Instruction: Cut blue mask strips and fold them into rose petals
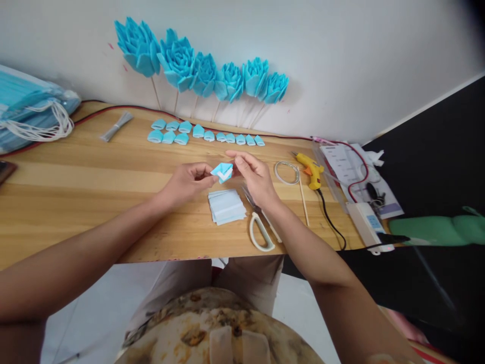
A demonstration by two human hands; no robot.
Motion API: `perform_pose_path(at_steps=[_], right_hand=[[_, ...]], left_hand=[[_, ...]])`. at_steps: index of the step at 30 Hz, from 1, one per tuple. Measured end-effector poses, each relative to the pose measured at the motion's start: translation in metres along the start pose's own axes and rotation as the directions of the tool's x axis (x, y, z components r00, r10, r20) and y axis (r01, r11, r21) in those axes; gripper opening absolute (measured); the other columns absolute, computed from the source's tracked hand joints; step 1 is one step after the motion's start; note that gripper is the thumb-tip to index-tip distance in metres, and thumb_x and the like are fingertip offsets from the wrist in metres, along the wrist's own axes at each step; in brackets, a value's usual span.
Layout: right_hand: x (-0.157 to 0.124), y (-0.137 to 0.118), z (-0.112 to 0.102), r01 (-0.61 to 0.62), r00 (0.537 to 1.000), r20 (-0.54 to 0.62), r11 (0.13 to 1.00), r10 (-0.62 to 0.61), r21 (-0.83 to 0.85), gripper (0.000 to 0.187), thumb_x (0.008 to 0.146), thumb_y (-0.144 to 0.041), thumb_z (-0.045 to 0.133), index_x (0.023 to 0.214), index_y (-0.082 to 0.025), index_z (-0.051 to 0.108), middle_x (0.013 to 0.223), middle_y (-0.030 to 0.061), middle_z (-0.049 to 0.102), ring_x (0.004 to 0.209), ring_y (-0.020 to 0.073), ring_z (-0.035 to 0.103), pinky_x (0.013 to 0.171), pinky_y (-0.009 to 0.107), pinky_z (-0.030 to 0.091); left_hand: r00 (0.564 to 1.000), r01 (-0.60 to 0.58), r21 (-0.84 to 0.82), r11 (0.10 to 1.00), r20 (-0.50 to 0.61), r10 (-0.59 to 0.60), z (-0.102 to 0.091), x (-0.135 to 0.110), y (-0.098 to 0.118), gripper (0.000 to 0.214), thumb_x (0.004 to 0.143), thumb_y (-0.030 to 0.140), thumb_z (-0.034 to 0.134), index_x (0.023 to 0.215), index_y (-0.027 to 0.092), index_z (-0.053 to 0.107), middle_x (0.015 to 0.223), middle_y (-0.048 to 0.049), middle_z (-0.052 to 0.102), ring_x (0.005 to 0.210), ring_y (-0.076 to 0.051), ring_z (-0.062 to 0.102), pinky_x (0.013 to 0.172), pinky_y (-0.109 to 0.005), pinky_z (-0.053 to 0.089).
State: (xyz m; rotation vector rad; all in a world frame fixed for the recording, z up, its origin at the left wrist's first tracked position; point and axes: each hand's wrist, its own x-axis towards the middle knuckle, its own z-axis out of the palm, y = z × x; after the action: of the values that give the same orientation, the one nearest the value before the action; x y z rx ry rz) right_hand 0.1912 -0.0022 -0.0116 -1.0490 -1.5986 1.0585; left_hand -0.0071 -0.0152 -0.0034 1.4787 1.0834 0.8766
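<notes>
Both hands meet above the middle of the wooden table. Between them is a small folded light-blue piece, pinched from the left by my left hand and from the right by my right hand. Just below it on the table lies a stack of light-blue squares. Two rows of several finished folded blue petals sit farther back. White-handled scissors lie under my right wrist.
Blue flowers on sticks lean against the wall. A pack of blue face masks sits far left, a bundle of grey wire ties near it. At the right are a coil of white wire, a yellow glue gun, a wooden skewer and a power strip.
</notes>
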Motion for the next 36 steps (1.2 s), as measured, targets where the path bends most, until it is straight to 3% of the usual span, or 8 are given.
perform_pose_path(at_steps=[10,13,15,17,19,21,30,36], right_hand=[[0.003,-0.001,0.003,-0.050,0.999,-0.003,0.996,0.051,0.069,0.034,0.086,-0.038,0.066,0.115,-0.022,0.068,0.090,0.0009,0.072,0.079,0.0136,0.065,0.078,0.031,0.056],[0.005,0.000,0.001,-0.061,0.996,-0.060,0.995,0.065,0.075,0.033,0.087,-0.040,0.064,0.113,-0.020,0.068,0.087,0.0014,0.071,0.079,0.0132,0.064,0.075,0.029,0.054],[0.007,0.001,-0.001,-0.077,0.991,-0.098,0.989,0.089,0.123,0.032,0.086,-0.041,0.065,0.110,-0.021,0.069,0.087,0.0014,0.072,0.077,0.0122,0.063,0.073,0.028,0.054],[0.008,0.000,-0.001,-0.081,0.988,-0.119,0.982,0.103,0.173,0.031,0.084,-0.041,0.067,0.108,-0.021,0.070,0.085,0.0007,0.071,0.072,0.0109,0.061,0.070,0.026,0.053],[0.009,-0.001,-0.001,-0.077,0.987,-0.126,0.976,0.104,0.206,0.029,0.082,-0.038,0.068,0.105,-0.021,0.070,0.082,0.0000,0.071,0.069,0.0102,0.060,0.068,0.026,0.053],[0.010,-0.002,-0.001,-0.069,0.986,-0.133,0.971,0.102,0.230,0.026,0.082,-0.035,0.067,0.103,-0.020,0.071,0.080,-0.0005,0.070,0.067,0.0098,0.059,0.066,0.025,0.052],[0.014,-0.002,-0.003,0.002,0.981,-0.188,0.968,0.047,0.251,0.021,0.084,-0.030,0.061,0.101,-0.019,0.071,0.077,-0.0016,0.069,0.059,0.0073,0.053,0.060,0.022,0.048],[0.015,-0.002,-0.001,-0.006,0.980,-0.189,0.967,0.056,0.254,0.020,0.083,-0.027,0.061,0.098,-0.018,0.070,0.075,-0.0017,0.068,0.060,0.0078,0.054,0.058,0.022,0.048]], left_hand=[[0.999,-0.025,-0.044,0.999,-0.047,0.023,-0.001,0.002,0.001,0.027,0.077,0.043,0.070,0.073,0.018,0.059,0.066,0.0033,0.055,0.058,-0.009,0.044,0.057,-0.024,0.034],[0.983,-0.125,0.120,0.985,-0.116,0.139,-0.009,0.007,-0.005,0.025,0.081,0.043,0.065,0.077,0.018,0.061,0.069,0.0005,0.060,0.061,-0.012,0.049,0.060,-0.026,0.038],[0.940,-0.199,0.453,0.869,-0.163,0.301,-0.019,0.011,-0.009,0.018,0.084,0.035,0.061,0.078,0.018,0.063,0.072,-0.0023,0.063,0.068,-0.016,0.054,0.066,-0.029,0.041],[0.892,-0.184,0.772,0.608,-0.129,0.433,-0.029,0.016,-0.012,0.015,0.086,0.027,0.058,0.077,0.018,0.065,0.078,-0.0066,0.066,0.080,-0.021,0.058,0.075,-0.035,0.043],[0.895,-0.126,0.924,0.361,-0.052,0.444,-0.036,0.020,-0.017,0.018,0.088,0.023,0.055,0.077,0.018,0.067,0.084,-0.0100,0.068,0.088,-0.026,0.060,0.079,-0.039,0.042],[0.922,-0.119,0.967,0.224,0.023,0.387,-0.040,0.024,-0.023,0.021,0.089,0.023,0.053,0.077,0.017,0.069,0.086,-0.0118,0.069,0.090,-0.028,0.061,0.079,-0.041,0.042],[0.929,-0.201,0.964,0.174,0.132,0.345,-0.040,0.033,-0.027,0.025,0.094,0.030,0.053,0.103,0.015,0.071,0.098,-0.0139,0.071,0.097,-0.030,0.062,0.082,-0.041,0.042],[0.960,-0.159,0.987,0.038,0.145,0.240,-0.035,0.045,-0.018,0.031,0.095,0.024,0.046,0.087,0.015,0.074,0.088,-0.0154,0.071,0.092,-0.031,0.063,0.077,-0.043,0.041]])
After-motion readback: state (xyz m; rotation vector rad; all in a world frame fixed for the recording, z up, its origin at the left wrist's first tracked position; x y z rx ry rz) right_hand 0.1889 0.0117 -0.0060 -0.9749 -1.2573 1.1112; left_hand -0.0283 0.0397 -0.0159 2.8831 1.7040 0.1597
